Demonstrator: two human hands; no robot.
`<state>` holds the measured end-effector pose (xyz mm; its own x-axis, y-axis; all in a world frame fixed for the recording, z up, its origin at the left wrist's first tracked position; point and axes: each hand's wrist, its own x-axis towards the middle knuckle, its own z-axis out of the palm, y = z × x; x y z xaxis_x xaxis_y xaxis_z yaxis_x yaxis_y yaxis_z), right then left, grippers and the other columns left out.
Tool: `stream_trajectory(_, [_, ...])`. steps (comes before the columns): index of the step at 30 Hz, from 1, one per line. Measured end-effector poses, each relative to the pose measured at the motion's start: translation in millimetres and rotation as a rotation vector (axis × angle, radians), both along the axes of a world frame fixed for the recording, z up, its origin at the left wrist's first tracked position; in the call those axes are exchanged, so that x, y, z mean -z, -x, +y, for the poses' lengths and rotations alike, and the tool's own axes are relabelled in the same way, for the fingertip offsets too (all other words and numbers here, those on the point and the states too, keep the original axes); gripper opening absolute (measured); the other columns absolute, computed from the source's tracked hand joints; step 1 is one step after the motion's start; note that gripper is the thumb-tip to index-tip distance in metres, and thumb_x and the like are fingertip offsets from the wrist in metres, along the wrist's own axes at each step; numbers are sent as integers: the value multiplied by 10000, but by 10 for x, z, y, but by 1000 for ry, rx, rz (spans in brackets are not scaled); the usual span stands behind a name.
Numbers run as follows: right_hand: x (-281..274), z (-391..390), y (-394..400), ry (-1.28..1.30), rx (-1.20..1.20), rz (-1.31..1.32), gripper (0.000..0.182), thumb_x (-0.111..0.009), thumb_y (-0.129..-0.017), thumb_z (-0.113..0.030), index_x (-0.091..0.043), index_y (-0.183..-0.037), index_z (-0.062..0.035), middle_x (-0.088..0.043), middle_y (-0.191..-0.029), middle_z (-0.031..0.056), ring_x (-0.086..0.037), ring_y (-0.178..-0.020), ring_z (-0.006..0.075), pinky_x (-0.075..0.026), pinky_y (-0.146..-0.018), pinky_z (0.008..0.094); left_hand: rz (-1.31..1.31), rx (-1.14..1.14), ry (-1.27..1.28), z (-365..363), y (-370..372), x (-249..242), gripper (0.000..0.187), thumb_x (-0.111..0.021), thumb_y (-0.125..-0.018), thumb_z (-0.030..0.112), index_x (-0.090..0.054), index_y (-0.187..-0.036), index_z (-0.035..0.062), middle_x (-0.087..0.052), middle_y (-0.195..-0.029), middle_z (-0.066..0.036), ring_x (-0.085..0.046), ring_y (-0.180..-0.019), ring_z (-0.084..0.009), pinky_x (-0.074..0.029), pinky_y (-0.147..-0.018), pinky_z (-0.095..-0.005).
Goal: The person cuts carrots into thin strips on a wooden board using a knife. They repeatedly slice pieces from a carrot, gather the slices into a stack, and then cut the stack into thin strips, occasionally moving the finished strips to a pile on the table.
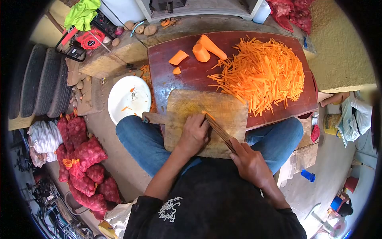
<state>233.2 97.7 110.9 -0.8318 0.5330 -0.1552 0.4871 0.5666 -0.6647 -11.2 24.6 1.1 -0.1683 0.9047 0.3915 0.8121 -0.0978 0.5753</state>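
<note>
On the wooden cutting board point(179, 104), my left hand point(195, 134) is closed with its fingers curled down over a piece of carrot point(209, 116), most of which is hidden under the fingertips and the blade. My right hand point(251, 162) grips the handle of a knife point(219, 130). Its blade runs up and left across the board, right beside my left fingers. A large heap of carrot sticks point(270, 75) lies beyond the board on the right. Larger carrot pieces point(202, 52) sit at the far side, with a small carrot chunk point(176, 71) near them.
The board rests on a dark red table point(163, 79) and partly over my lap. A white basin point(129, 99) with carrot scraps is at the left. Red net sacks point(89, 155) lie on the floor, near stacked tires point(49, 81). A blue object point(307, 175) lies at the right.
</note>
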Motion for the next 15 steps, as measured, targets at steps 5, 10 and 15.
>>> stream_trajectory(5, [302, 138, 228, 26, -17, 105, 600, -689, -1075, -161, -490, -1620, -10, -722, -1061, 270, -745, -948, 501, -611, -793, 577, 3, 0, 17, -21, 7, 40, 321, -775, -815, -7, -766, -1135, 11, -638, -1022, -158, -647, -946, -377, -511, -822, -492])
stream_trajectory(10, [239, 192, 219, 28, -23, 61, 588, -680, -1090, -167, -484, -1623, -12, -735, -1127, 305, -730, -997, 522, -604, -843, 579, -32, 12, -15, -15, 51, 35, 341, -765, -831, -17, -784, -1169, 26, -650, -1009, -154, -657, -945, -380, -527, -845, -488])
stream_trajectory(15, [277, 97, 168, 40, -20, 39, 576, -662, -1107, -179, -473, -1630, -28, -733, -1096, 313, -727, -981, 528, -596, -838, 587, -41, -7, 6, -30, 31, 87, 341, -763, -834, -27, -800, -1168, 28, -651, -991, -152, -659, -930, -377, -534, -845, -488])
